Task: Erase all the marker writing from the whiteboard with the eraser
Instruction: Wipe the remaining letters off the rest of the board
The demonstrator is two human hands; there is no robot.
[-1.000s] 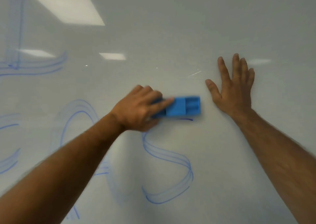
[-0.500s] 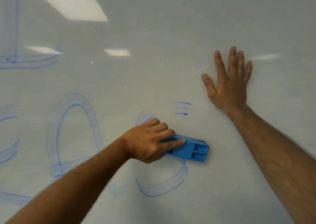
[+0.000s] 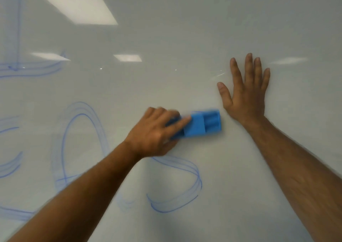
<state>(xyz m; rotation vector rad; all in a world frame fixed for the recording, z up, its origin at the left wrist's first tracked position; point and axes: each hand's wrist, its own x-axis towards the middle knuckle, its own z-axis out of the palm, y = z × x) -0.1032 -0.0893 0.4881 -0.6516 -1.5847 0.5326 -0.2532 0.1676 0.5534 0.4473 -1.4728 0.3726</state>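
Note:
A whiteboard fills the whole view. My left hand grips a blue eraser and presses it flat on the board near the middle, blurred by motion. My right hand lies flat on the board just right of the eraser, fingers spread upward, holding nothing. Below the eraser a blue curved marker stroke remains, the lower part of an S shape. A blue loop stands to the left of my left forearm. More blue lines run along the far left edge.
Ceiling lights reflect in the glossy board at upper left. Faint smeared marker traces surround the remaining strokes. The board's upper and right areas carry no writing.
My left hand swept the eraser down over the S shape and back up to just below my right hand. The short blue dashes seen half a second ago no longer show. My right hand stayed put.

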